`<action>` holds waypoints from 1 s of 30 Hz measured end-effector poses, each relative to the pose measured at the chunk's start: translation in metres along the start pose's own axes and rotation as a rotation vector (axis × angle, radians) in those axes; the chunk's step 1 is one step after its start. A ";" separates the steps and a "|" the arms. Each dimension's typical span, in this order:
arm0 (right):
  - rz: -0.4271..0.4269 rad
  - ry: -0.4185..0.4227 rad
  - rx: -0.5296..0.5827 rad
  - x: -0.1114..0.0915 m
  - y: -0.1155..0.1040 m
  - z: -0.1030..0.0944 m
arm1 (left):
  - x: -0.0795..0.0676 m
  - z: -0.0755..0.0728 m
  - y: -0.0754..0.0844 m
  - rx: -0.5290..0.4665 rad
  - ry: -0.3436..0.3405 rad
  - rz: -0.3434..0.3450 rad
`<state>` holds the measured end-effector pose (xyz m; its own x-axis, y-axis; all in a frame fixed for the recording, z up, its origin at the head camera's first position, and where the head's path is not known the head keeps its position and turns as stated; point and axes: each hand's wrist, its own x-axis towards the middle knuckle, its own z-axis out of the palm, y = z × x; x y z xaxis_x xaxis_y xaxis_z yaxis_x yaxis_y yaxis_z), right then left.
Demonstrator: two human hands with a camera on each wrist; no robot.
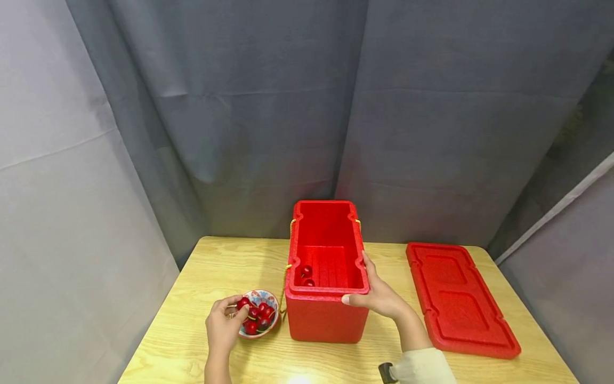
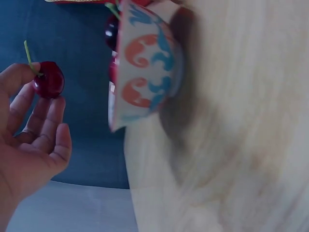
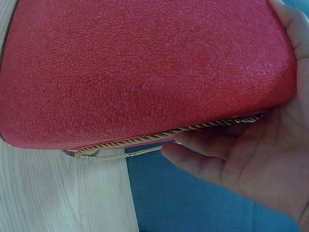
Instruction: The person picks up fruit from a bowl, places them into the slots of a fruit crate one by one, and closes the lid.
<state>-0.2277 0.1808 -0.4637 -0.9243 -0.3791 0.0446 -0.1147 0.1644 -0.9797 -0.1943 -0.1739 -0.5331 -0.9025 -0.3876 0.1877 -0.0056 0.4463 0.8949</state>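
Observation:
My left hand point(image 1: 221, 326) pinches a dark red cherry point(image 2: 50, 81) between thumb and fingertips, its green stem sticking up, beside the bowl's rim. The small patterned bowl point(image 2: 145, 72) holds several more cherries point(image 1: 263, 323) with stems. On the other side, my right hand point(image 1: 386, 300) grips the near right corner of an open red foam box point(image 1: 328, 321), thumb over the front rim and fingers along its side. A few cherries point(image 1: 307, 271) lie inside the box at its near left corner.
A red lid point(image 1: 467, 301) lies flat on the wooden table point(image 1: 240, 256) at the right. Twisted yellow rope point(image 3: 159, 137) runs along the box's sides. Grey curtains point(image 1: 268, 133) stand behind the table, with pale ones at both sides.

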 end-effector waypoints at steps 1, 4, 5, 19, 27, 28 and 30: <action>0.004 -0.002 0.003 0.000 0.000 0.000 | -0.001 0.000 0.002 -0.014 0.001 -0.005; 0.018 -0.001 0.006 0.001 0.000 0.001 | -0.002 -0.002 0.010 -0.039 0.006 -0.001; 0.022 0.000 0.007 0.001 -0.001 0.001 | -0.001 -0.002 0.013 -0.045 0.007 0.003; 0.033 0.010 0.009 0.000 -0.004 0.001 | 0.006 -0.002 0.039 -0.125 -0.041 0.038; 0.020 -0.004 0.025 0.000 -0.002 0.000 | 0.009 -0.005 0.062 -0.126 -0.069 0.057; 0.017 -0.006 0.026 0.000 -0.002 0.001 | 0.010 -0.005 0.065 -0.130 -0.073 0.059; 0.014 -0.005 0.027 0.001 -0.002 0.000 | 0.013 -0.006 0.069 -0.145 -0.089 0.063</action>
<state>-0.2279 0.1798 -0.4621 -0.9238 -0.3817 0.0301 -0.0918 0.1447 -0.9852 -0.2038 -0.1526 -0.4665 -0.9338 -0.2868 0.2139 0.1079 0.3442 0.9327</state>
